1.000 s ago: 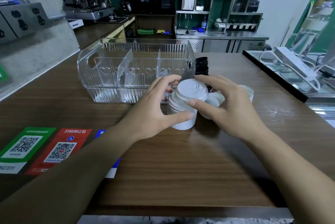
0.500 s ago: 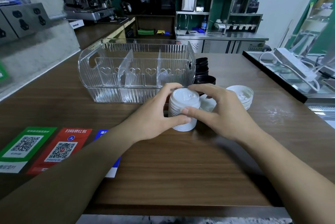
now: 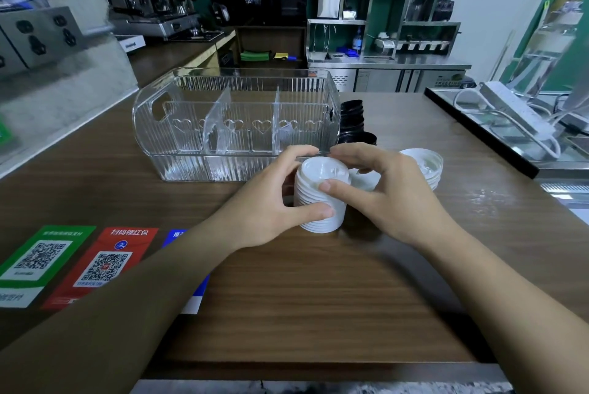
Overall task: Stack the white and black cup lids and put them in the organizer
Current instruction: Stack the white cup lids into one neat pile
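Observation:
A stack of white cup lids [image 3: 320, 199] stands on the wooden counter in front of the clear ribbed organizer [image 3: 236, 126]. My left hand [image 3: 271, 202] curls round the stack's left side, thumb across its lower front. My right hand [image 3: 385, 193] grips the stack's top from the right, thumb on the front rim and fingers over the far edge. A second, lower pile of white lids [image 3: 425, 167] lies upside down to the right. Black lids [image 3: 352, 121] are stacked behind, beside the organizer's right end. The organizer's three compartments hold nothing.
Green, red and blue QR code cards [image 3: 105, 263] lie flat on the counter at the left. A black-edged glass case [image 3: 497, 138] with a white power strip runs along the right. The wall with sockets rises at the far left.
The tilted top lids have been pressed down into the stack, which now stands straight. Both hands have closed in tighter round it.

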{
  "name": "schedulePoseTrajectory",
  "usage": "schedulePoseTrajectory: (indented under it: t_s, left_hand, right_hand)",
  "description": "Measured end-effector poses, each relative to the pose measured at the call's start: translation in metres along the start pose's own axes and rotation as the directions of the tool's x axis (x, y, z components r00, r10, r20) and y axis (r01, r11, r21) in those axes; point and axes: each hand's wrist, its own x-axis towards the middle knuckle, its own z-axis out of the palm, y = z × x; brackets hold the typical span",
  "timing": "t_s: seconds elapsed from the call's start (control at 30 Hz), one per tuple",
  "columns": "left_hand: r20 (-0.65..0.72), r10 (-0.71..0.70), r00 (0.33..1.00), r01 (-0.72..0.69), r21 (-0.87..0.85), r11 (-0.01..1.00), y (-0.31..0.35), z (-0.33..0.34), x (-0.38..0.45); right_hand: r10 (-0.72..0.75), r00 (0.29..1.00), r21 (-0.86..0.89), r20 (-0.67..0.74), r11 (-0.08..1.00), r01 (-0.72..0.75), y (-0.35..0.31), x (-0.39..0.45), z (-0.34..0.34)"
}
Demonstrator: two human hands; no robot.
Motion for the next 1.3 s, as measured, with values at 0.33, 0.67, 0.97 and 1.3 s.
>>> schedulePoseTrajectory:
  t_s: [0.33,0.67,0.97,1.3]
  left_hand:
    - [0.010,0.031,0.999,-0.031,0.048,0.998,0.003,-0.001,0.000]
    - [-0.018,0.034,0.999,-0.033,0.076,0.997,0.002,-0.005,0.001]
    - [-0.011,0.032,0.999,-0.031,0.074,0.997,0.001,-0.005,0.002]
    - [-0.008,0.033,0.999,-0.032,0.083,0.996,0.001,-0.006,0.002]
  right_hand:
    - [-0.072,0.994,-0.134,-0.087,0.989,0.060,0.002,0.003,-0.021]
    - [-0.042,0.995,-0.548,0.095,0.832,0.088,0.028,0.005,-0.020]
    - [0.026,0.995,-0.486,0.094,0.873,0.023,0.028,0.006,-0.016]
    - [0.100,0.988,-0.442,0.116,0.896,-0.039,0.019,0.005,-0.016]
